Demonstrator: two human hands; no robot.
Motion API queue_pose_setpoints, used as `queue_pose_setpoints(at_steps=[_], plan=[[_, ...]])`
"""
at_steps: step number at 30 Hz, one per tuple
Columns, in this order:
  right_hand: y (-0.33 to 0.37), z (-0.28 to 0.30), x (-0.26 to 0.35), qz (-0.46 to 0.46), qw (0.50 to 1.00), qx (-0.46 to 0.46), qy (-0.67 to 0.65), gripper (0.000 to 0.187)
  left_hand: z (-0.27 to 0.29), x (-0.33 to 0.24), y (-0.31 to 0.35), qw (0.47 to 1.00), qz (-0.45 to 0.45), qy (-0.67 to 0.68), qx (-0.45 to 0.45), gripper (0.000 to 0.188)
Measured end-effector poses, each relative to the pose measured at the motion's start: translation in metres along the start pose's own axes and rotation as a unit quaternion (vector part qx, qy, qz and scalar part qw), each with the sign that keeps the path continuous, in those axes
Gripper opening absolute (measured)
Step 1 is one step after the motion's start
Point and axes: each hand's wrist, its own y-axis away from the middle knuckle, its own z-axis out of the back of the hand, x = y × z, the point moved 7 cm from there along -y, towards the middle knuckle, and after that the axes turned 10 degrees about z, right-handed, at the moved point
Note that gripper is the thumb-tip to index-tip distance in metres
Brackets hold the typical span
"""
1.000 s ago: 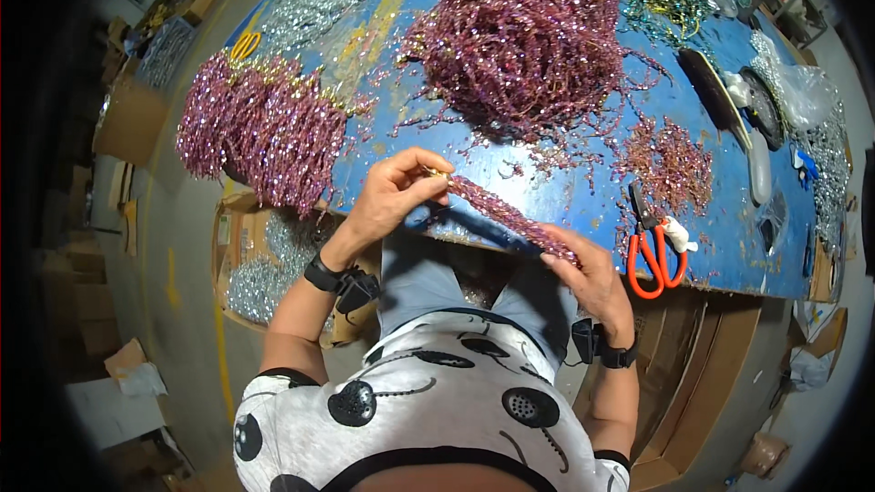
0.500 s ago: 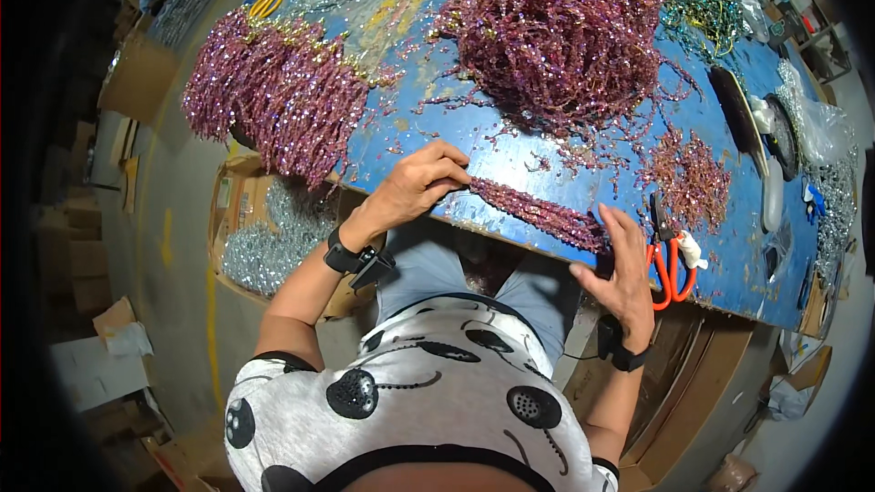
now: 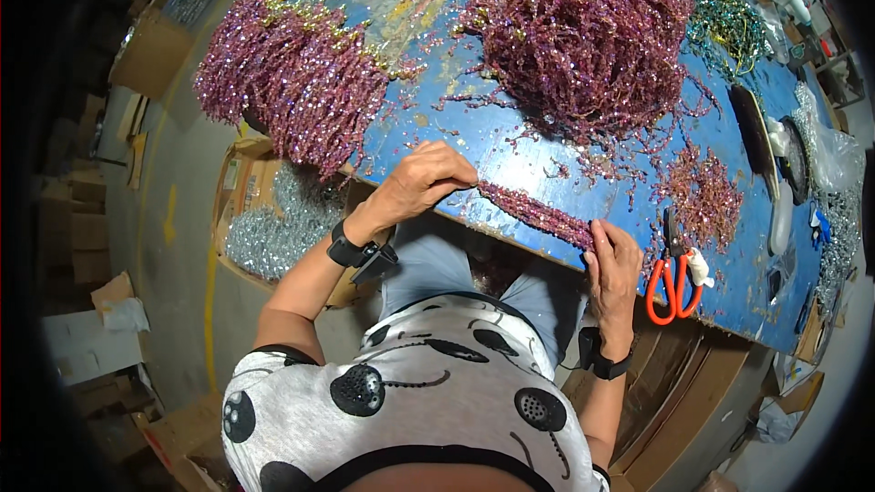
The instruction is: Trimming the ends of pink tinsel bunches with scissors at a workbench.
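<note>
While the purple sequin strand (image 3: 536, 211) lies stretched along the near edge of the blue table (image 3: 510, 159), both hands grip it. Left hand (image 3: 425, 180): fingers curled, pinching 1 end. Right hand (image 3: 612, 262): fingers pressed together over the other end. Orange-handled scissors (image 3: 673, 281) sit just beside the right hand. 2 large purple sequin heaps (image 3: 583, 32) lie farther back.

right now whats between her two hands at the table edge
In the head view, a purple sequined strand runs between the left hand and the right hand, each holding one end. It lies along the near edge of the blue table.
</note>
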Motion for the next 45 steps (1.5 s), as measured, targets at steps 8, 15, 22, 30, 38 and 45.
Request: queue_pose_setpoints(at_steps=[8, 15, 22, 30, 38, 45], plan=[[0.016, 0.014, -0.020, -0.058, 0.996, -0.065, 0.011, 0.031, -0.001, 0.000, -0.005, 1.000, 0.004, -0.025, 0.014, 0.018], [0.013, 0.019, -0.025, -0.081, 0.995, -0.050, 0.001, 0.030, 0.003, 0.004, -0.005, 0.999, 0.026, -0.027, 0.009, 0.017], [-0.005, 0.024, -0.008, -0.070, 0.992, -0.094, -0.056, 0.038, 0.006, 0.008, 0.000, 0.999, 0.034, -0.034, 0.004, 0.016], [0.011, 0.015, -0.023, -0.049, 0.997, -0.056, 0.000, 0.033, 0.000, -0.002, -0.001, 0.999, -0.017, -0.034, -0.007, 0.017], [0.017, 0.015, -0.025, -0.057, 0.995, -0.081, 0.005, 0.035, -0.002, -0.006, -0.003, 0.998, -0.011, -0.054, -0.008, 0.017], [0.011, 0.014, -0.025, -0.067, 0.992, -0.110, 0.001, 0.022, 0.006, 0.003, 0.003, 0.998, 0.019, -0.059, -0.003, 0.020]])
